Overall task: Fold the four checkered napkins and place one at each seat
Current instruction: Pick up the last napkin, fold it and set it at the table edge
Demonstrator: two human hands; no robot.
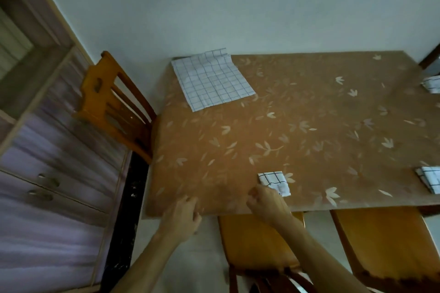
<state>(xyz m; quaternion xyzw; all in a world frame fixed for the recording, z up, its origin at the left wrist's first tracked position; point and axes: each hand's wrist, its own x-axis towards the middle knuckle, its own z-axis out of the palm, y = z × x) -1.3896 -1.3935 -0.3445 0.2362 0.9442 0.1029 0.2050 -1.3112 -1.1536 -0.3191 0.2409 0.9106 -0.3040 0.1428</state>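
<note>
Near napkin, folded small, down flat on the table in front of the near chair: a place setting, by the look of it. Right hand curled over its near-left corner, knuckles up; pinching or only pressing the fold flat, impossible to tell. Left hand well apart, loosely curled at the table's near edge, nothing in it, probably just steadying. Further out to the right, two more folded ones: right napkin by the near edge and far napkin across from it, each seemingly at a seat, both cut by the frame. Away in the far-left corner, open napkin spread flat, one corner riding up the wall, beside the left chair. Unfolded, so likely the last job: three placed, one to go.
</note>
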